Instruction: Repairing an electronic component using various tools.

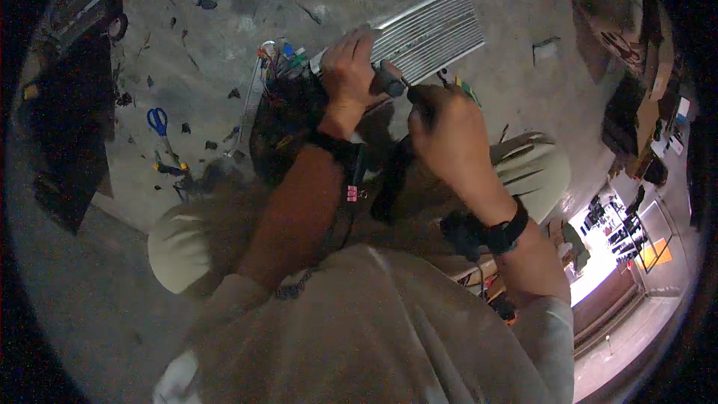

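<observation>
A finned silver metal heat sink (430, 34) is tilted in front of me, its ribs running lengthwise. My left hand (349, 67) is closed around its left end, with the thumb near a dark rounded piece (389, 80) at the lower edge. Just right of that, my right hand (451, 123) is closed on a dark-handled tool (422, 101). A thin shaft points from this tool toward the dark piece; its tip is too blurred to tell whether they touch. Left of my left wrist, a tangle of coloured wires and connectors (288, 60) sits by a dark object (280, 123).
Blue-handled scissors (157, 121) and a yellow-and-black hand tool (172, 168) lie on the concrete floor (247, 0) at the left, among small dark scraps. A large dark panel (67, 120) is at far left. Cardboard (609, 15) and assorted items stand at right.
</observation>
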Tool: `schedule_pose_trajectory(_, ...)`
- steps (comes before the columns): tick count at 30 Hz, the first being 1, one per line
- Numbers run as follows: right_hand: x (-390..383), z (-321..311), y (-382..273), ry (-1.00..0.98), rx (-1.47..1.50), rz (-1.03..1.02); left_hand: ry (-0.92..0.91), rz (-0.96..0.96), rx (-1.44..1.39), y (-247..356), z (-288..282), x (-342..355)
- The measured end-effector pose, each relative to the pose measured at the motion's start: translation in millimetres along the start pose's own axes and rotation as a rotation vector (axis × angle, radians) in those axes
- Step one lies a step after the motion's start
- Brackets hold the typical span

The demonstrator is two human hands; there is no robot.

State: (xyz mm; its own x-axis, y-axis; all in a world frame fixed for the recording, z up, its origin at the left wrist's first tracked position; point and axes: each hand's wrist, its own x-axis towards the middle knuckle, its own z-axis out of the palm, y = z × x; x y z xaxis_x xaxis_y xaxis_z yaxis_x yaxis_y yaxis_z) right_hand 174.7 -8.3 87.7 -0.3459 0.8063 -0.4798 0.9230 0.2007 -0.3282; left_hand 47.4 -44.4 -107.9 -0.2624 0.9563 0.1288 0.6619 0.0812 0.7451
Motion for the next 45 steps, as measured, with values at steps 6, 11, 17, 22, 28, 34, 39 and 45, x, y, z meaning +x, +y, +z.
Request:
schedule_pose_trajectory(6,-7.8,-9.2,1.6,-0.117,-0.523,-0.253,0.031,-0.009,-0.01,4.7,-1.5,7.5)
schedule_pose_trajectory(11,-11.8,-1.6,-6.9,-0.245,-0.777,-0.408,0.04,0.019,-0.074,5.4,-5.6,5.1)
schedule_pose_trajectory(17,-2.4,-3.8,-9.9,-0.3,-0.478,-0.094,0.012,0.006,-0.066,2.7,-0.8,4.4)
schedule_pose_trajectory(22,3.2,-5.1,-2.8,-0.178,0.015,0.184,-0.02,0.029,-0.046,1.3,-2.3,3.1)
schedule_pose_trajectory(28,-11.0,-0.7,4.1,-0.038,-0.046,0.047,0.071,0.049,-0.007,1.3,-0.3,2.3)
schedule_pose_trajectory(34,-15.9,0.7,4.1,-0.148,-0.7,-0.351,0.036,0.008,-0.003,-0.2,5.1,2.8)
schedule_pose_trajectory(39,-9.3,4.4,-2.5,-0.209,-0.616,-0.199,0.042,0.014,-0.05,0.0,-1.2,3.8)
schedule_pose_trajectory(45,-5.4,6.1,1.9,-0.122,-0.077,0.148,0.069,0.043,-0.067,8.8,-9.9,9.0)
